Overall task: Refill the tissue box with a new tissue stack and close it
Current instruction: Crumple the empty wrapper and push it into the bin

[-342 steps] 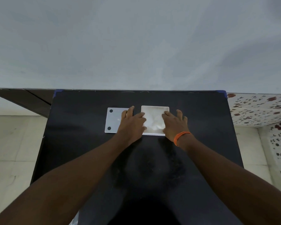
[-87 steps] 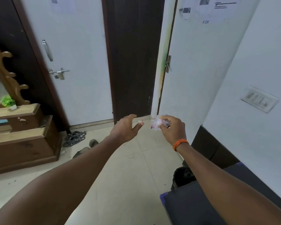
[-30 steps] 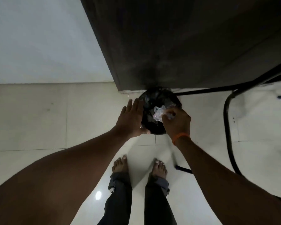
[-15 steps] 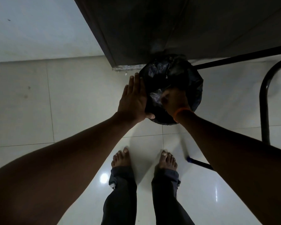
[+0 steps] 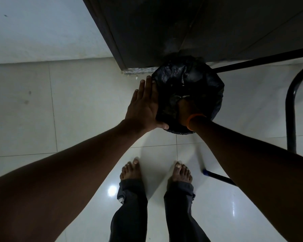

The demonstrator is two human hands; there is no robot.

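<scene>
A small crinkled scrap of clear plastic wrapping [image 5: 182,97] is showing as a pale glint inside the mouth of a round waste bin lined with a black plastic bag [image 5: 196,75]. It is lying just at the fingertips of the right hand [image 5: 184,110], which is reaching down into the bin; whether those fingers are gripping it cannot be told in the dark. The left hand [image 5: 143,109] is pressing flat, fingers straight, against the bin's left side.
</scene>
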